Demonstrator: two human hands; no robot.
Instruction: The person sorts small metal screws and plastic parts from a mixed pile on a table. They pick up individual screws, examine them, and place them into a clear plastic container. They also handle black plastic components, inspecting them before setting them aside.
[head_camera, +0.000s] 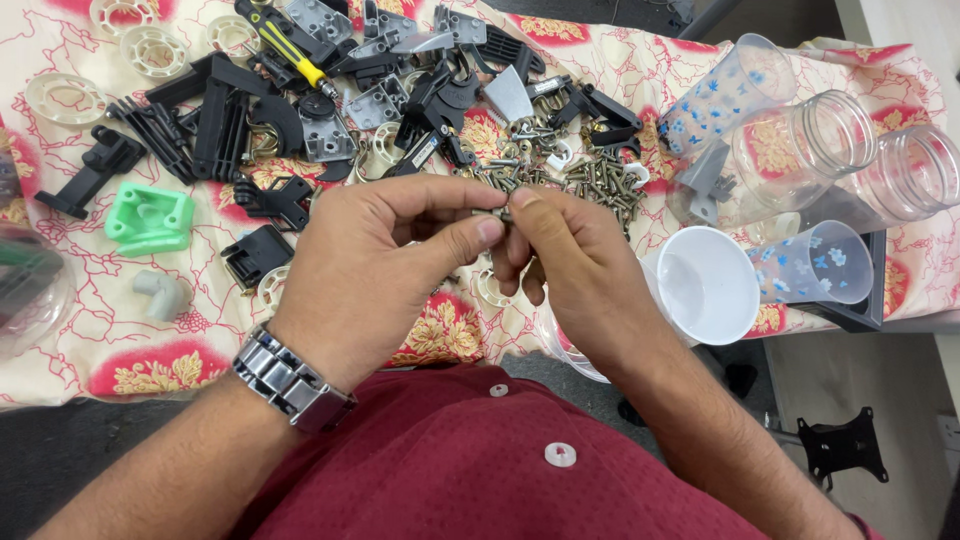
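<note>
Small screw (505, 212) pinched between both hands above the flowered cloth (130, 330), just in front of the screw pile (590, 180). Left hand (370, 270) closed on it, thumb against forefinger; right hand (570, 260) gripping its other end. Probably mid-sorting or assembly; next, careful fingertip turning. White cup (705, 285) just beside.

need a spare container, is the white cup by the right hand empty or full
Empty, as far as it shows: the white cup lies tipped on its side with its mouth toward the camera, and only bare white wall is visible inside.
</note>
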